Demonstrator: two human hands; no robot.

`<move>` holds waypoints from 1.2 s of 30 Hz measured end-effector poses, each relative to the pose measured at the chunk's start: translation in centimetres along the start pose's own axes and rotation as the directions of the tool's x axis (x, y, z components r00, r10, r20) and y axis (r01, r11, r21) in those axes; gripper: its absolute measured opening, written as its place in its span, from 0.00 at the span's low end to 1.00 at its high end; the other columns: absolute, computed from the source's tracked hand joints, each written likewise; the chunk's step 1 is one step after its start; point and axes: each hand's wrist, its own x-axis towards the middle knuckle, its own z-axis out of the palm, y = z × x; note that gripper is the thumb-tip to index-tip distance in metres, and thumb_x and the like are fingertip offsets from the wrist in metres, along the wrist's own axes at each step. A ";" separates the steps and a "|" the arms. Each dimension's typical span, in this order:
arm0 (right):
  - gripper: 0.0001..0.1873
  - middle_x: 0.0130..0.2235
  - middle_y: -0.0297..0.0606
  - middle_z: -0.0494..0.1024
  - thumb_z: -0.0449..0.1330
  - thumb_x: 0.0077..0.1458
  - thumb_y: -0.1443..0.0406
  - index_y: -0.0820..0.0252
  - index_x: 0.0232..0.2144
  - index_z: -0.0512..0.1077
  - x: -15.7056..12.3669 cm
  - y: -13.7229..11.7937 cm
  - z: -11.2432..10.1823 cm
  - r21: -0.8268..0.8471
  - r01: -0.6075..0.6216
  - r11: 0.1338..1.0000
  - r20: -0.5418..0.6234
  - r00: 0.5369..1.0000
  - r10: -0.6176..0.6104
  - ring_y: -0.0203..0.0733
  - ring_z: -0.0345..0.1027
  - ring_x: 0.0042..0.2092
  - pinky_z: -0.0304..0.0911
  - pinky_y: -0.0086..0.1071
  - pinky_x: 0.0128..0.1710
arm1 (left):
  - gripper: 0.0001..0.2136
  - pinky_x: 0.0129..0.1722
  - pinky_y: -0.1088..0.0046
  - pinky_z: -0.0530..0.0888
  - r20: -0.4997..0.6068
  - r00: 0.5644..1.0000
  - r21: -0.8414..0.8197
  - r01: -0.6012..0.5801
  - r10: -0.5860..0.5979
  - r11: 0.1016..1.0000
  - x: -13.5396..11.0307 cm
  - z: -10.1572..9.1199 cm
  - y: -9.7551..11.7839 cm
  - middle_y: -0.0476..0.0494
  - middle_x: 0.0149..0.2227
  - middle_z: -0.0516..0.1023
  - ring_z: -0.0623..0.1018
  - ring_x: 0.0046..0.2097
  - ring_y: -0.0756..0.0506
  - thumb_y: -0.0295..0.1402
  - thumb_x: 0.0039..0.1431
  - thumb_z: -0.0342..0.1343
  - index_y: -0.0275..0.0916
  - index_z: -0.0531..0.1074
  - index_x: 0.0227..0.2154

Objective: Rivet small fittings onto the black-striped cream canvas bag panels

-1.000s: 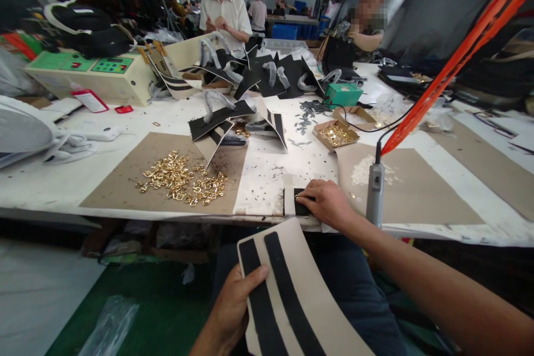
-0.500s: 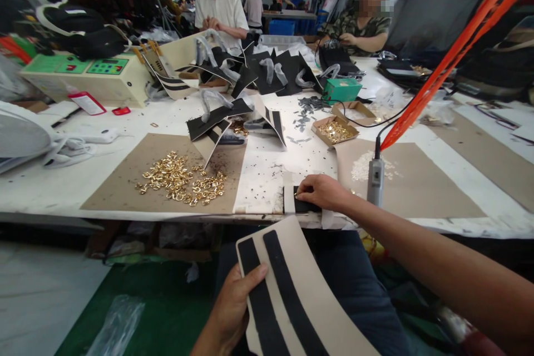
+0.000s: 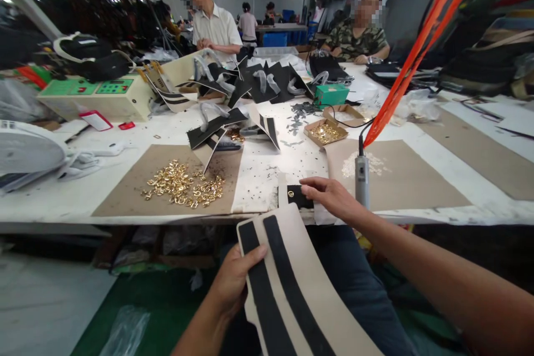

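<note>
My left hand (image 3: 238, 275) grips the left edge of a curved beige panel (image 3: 308, 267) with two black strips along it, the thumb lying over one strip. The panel is over my lap, below the table edge. At the table's front edge lies a small black pad (image 3: 301, 198) with a single gold metal piece (image 3: 291, 193) on it. My right hand (image 3: 331, 196) rests at the pad's right side, fingers stretched out and apart from the gold piece. A pile of gold metal fittings (image 3: 179, 183) lies on brown paper to the left.
A grey electric screwdriver (image 3: 362, 178) hangs on an orange cord (image 3: 387, 105) right of my right hand. Behind are a box of small gold parts (image 3: 326, 132), a green box (image 3: 331, 94) and black panels (image 3: 267, 82). Two people sit across the table.
My right fingers have drawn back from the pad and straightened, leaving the gold piece visible on it. My left hand keeps hold of the panel. The head view has tilted up.
</note>
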 end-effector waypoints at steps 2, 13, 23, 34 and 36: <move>0.26 0.43 0.40 0.82 0.63 0.60 0.46 0.58 0.50 0.78 -2.2 -0.1 0.9 0.206 -0.087 0.975 0.110 0.992 0.066 0.48 0.75 0.44 0.68 0.39 0.45 | 0.20 0.37 0.61 0.83 0.036 0.999 0.031 -0.012 0.011 0.999 0.6 0.8 0.7 0.32 0.37 0.86 0.86 0.34 0.36 0.33 0.47 0.73 0.31 0.80 0.43; 0.28 0.42 0.46 0.84 0.77 0.43 0.56 0.62 0.45 0.77 -5.3 0.4 4.1 0.726 -0.383 0.572 0.309 0.924 0.227 0.51 0.79 0.40 0.74 0.43 0.44 | 0.19 0.44 0.59 0.81 0.049 0.996 0.258 -0.084 0.074 0.962 3.0 3.8 1.9 0.34 0.42 0.86 0.85 0.40 0.35 0.38 0.54 0.68 0.33 0.79 0.47; 0.12 0.36 0.41 0.83 0.62 0.60 0.56 0.58 0.34 0.78 -5.3 1.5 4.5 -0.076 -0.066 0.995 -0.057 0.996 0.061 0.52 0.77 0.39 0.69 0.38 0.39 | 0.15 0.49 0.58 0.78 0.084 0.960 0.725 -0.243 0.268 0.644 4.7 4.2 1.9 0.39 0.46 0.86 0.83 0.48 0.33 0.40 0.57 0.63 0.38 0.82 0.44; 0.13 0.39 0.45 0.83 0.58 0.64 0.56 0.57 0.44 0.75 1.7 0.6 2.2 -0.445 -0.090 0.891 -0.140 0.990 0.031 0.53 0.75 0.43 0.62 0.36 0.40 | 0.11 0.46 0.62 0.78 0.131 0.945 0.844 -0.264 0.298 0.468 12.1 6.3 7.0 0.40 0.43 0.86 0.83 0.45 0.36 0.35 0.55 0.61 0.37 0.82 0.39; 0.13 0.39 0.44 0.82 0.57 0.64 0.56 0.57 0.44 0.75 2.1 0.7 2.2 -0.470 -0.091 0.878 -0.128 0.991 0.034 0.53 0.75 0.43 0.62 0.35 0.40 | 0.12 0.46 0.62 0.77 0.139 0.944 0.848 -0.269 0.299 0.457 12.5 6.2 7.0 0.41 0.43 0.86 0.83 0.45 0.36 0.35 0.55 0.61 0.38 0.81 0.40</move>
